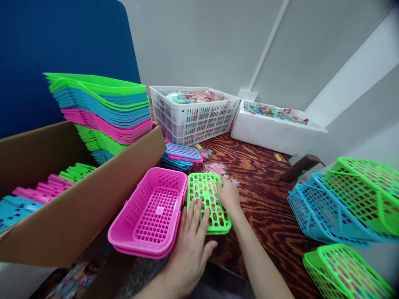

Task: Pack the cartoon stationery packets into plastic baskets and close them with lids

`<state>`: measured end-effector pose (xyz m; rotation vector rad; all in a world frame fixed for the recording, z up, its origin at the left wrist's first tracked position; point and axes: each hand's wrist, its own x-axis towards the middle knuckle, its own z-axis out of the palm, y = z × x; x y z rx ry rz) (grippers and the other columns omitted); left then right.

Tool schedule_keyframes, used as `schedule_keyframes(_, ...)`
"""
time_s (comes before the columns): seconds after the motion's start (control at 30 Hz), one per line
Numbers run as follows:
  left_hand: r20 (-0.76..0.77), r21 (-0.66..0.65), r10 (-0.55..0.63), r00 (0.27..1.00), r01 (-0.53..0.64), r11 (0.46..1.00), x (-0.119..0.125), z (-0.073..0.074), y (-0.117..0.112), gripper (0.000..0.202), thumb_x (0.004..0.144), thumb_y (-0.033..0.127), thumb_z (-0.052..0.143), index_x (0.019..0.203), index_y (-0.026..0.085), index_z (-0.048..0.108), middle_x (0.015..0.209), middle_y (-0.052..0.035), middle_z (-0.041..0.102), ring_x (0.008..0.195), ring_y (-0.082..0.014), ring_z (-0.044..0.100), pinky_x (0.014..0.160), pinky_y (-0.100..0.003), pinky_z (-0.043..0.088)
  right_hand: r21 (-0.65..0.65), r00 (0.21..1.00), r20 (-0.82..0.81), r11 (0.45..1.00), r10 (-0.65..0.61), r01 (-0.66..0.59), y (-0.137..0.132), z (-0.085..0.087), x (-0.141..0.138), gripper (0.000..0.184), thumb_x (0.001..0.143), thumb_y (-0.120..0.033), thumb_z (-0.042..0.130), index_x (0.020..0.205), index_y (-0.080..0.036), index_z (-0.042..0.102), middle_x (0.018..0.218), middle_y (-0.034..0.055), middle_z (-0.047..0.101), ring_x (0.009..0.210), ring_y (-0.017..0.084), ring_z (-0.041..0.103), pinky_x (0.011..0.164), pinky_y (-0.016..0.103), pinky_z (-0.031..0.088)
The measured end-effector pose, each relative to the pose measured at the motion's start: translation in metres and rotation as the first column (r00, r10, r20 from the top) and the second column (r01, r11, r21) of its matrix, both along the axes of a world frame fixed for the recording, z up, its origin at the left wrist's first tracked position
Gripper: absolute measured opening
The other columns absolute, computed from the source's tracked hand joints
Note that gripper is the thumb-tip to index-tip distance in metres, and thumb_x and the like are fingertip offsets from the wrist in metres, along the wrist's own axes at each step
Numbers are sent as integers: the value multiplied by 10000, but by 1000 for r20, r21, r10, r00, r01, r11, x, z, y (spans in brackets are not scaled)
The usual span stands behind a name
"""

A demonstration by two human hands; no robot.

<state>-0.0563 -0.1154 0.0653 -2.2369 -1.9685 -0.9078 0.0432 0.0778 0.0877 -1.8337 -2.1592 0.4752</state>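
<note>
A green perforated lid [207, 203] lies over a basket in front of me, with colourful contents showing through its holes. My left hand [190, 243] rests with fingers spread flat on the lid's lower left part. At the lid's right edge is my right hand [229, 195], its fingers closed on the rim; the fingertips are partly hidden. Directly left of the lid, touching or nearly so, sits an empty pink basket [149, 216], seemingly stacked in another pink one.
A cardboard box [102, 195] holds nested baskets [109, 112] on the left. Blue and pink lids [182, 153] lie behind. Packets fill a white crate [199, 120] and a foam box [274, 133]. Blue [321, 207] and green baskets [346, 270] stand right, near a brown cylinder [301, 168].
</note>
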Motion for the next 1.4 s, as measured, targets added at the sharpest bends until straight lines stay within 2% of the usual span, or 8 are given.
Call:
schedule_keyframes(0.2,-19,-12,127,992,-127,992,6,-25,21,557,971,389,499,1441,94,454,1560,-204,357,1443,-378,330,1105,-554,409,-6,998,-42,998,55,-55,-3,-7,11,430,955,-244,389,1334,-204,588,1253,138,616,1128,249,610,954,325,438)
schedule_keyframes(0.3,12,-28,86,996,-86,996,7,-13,15,425,977,364,493,1351,172,558,1445,-161,516,1301,-341,503,1088,-587,399,28,984,-149,995,102,-99,-9,-16,33,456,921,-211,383,1328,-182,585,1282,127,623,1147,243,601,972,325,433)
schedule_keyframes(0.47,195,-86,2,981,15,996,19,9,39,270,982,211,443,822,195,661,866,-52,661,874,-212,625,1069,-535,419,-10,939,-343,1000,23,-28,-32,-35,98,463,843,-275,428,1245,-154,623,1193,117,669,1066,253,634,954,360,463)
schedule_keyframes(0.57,272,-58,-22,962,39,998,33,1,66,228,944,167,459,1041,156,665,1123,-133,658,1077,-264,610,1012,-473,482,-52,930,-351,994,-105,93,-52,-40,134,462,846,-326,424,1232,-168,623,1153,105,683,981,252,661,898,378,502)
schedule_keyframes(0.7,317,-157,-81,945,136,978,46,-20,82,550,966,212,381,1503,105,339,1578,-188,330,1462,-306,319,1149,-524,361,106,975,-174,982,-135,155,-72,-39,148,525,921,-307,318,1361,-143,554,1233,157,629,1116,295,609,957,449,490)
schedule_keyframes(0.87,444,-314,-22,896,179,933,42,-29,80,564,1002,285,298,1546,139,279,1579,-124,339,1446,-237,368,1185,-479,333,289,997,-57,957,43,-25,-74,-36,135,533,981,-240,251,1437,-70,469,1526,181,418,1392,287,401,1139,476,368)
schedule_keyframes(1.17,623,-316,50,781,192,929,39,-30,82,532,1005,342,343,1506,166,387,1539,-60,427,1393,-186,451,1175,-350,354,368,983,173,922,56,-118,-67,-42,127,579,1024,-435,335,1407,-28,489,1497,252,435,1372,351,438,1071,503,422)
schedule_keyframes(1.4,425,-302,18,905,124,945,39,-11,86,460,932,194,399,1374,149,516,1292,-139,639,1208,-249,576,1073,-411,403,370,980,184,919,70,-136,-63,-43,128,558,1014,-400,349,1408,-31,491,1477,233,472,1374,326,441,1103,479,389)
